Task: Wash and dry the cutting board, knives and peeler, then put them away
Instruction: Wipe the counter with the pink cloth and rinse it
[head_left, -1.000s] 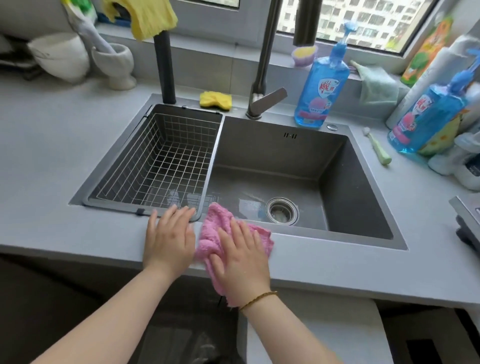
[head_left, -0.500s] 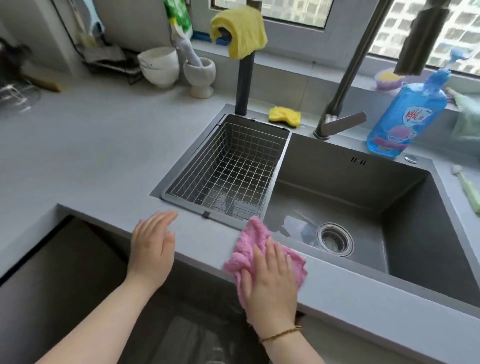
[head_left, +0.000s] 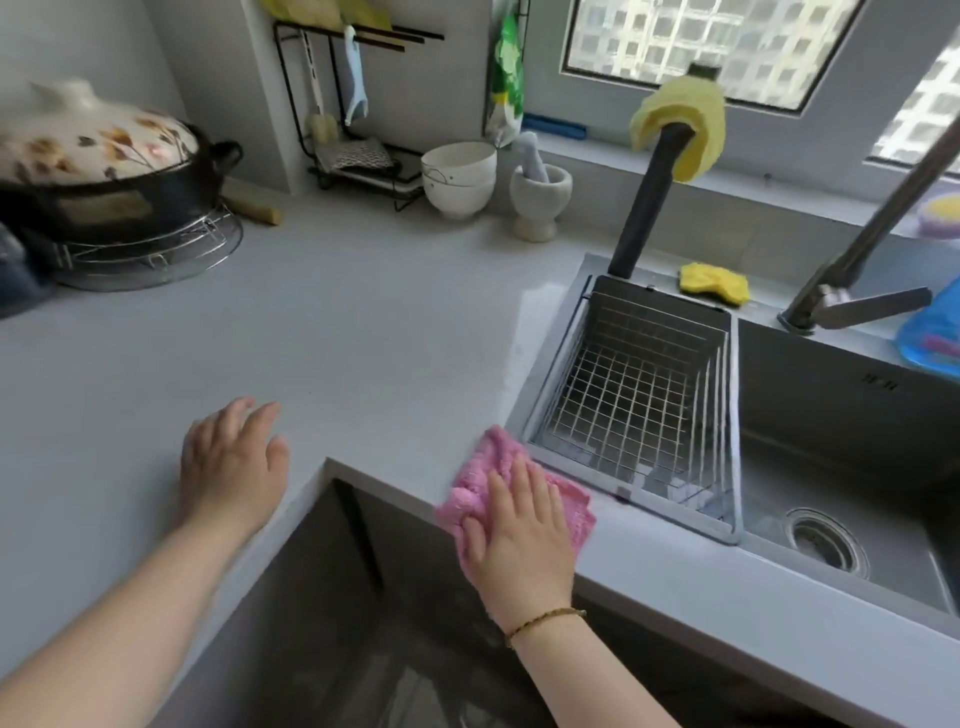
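On the smooth pale grey countertop: hard, matte, L-shaped; I judge any wet film could make its near edge slippery.
Dark steel sink: far right, deep, sharp-cornered; a hard swipe could push the cloth in.
Square wire drain basket: open grid, in the sink's left part.
Fluffy pink cloth: soft, crumpled, overhanging the near edge; it may drop.
Right hand: flat, fingers straight, pressing the cloth.
Left hand: spread on the counter, holding nothing.
Board, knives, peeler: I can't see them.
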